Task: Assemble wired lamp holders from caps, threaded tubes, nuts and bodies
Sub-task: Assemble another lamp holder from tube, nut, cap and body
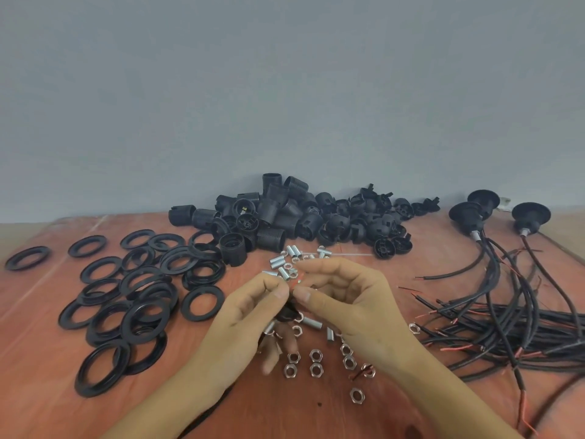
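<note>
— Where to look for the black part?

— Between the two thumbs, lifted off the table, mostly hidden. Probably a cap, judging by the task.

— And the left hand?

— Curled, pinching the top of that part with thumb and forefinger.

— The right hand?

— Curled too, thumb tip almost touching the other thumb. Pinching the same part from the other side, as far as can be made out.

— Any axis to go by?

— Near to far, by the look of things. Look for the red wire ends just past the fingertips, pointing away from the body, and for a black cable trailing back under the left forearm.

— So what to thread on next?

— Likely a tube, slid over those red ends from the far side. Plenty of loose tubes just beyond the left fingertips, so nearer that hand. For nuts, reach to the near side, between the wrists, closer to the right.
</note>
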